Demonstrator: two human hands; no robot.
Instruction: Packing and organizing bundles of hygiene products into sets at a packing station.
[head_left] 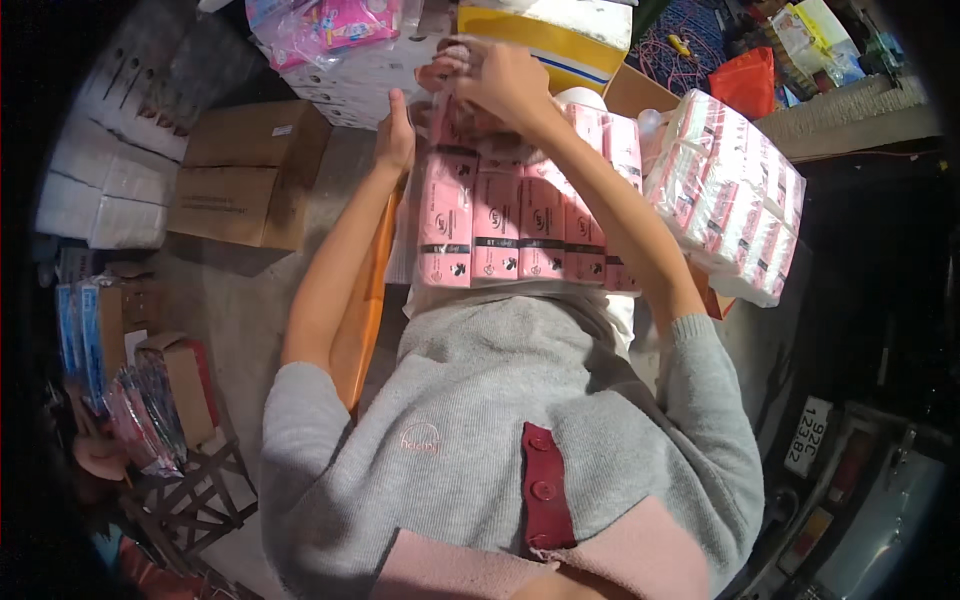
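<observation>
A bundle of pink tissue packs (495,222) in clear plastic wrap lies right in front of my body, its packs in side-by-side columns with dark bands. Over its far left corner, my right hand (500,88) is closed, with its fingers curled together. Clear film (436,118) runs up toward those fingers and seems pinched in them, though the grip itself is partly hidden. My left hand (397,138) is upright at the bundle's left side, one digit stretched out and pointing away from me; the other fingers are mostly hidden.
A second wrapped tissue bundle (735,195) stands to the right. Beyond are a yellow and white box (550,40) and a white bale with pink packages (350,25). A cardboard box (245,170) sits left on the floor. An orange edge (372,300) runs beside my left forearm.
</observation>
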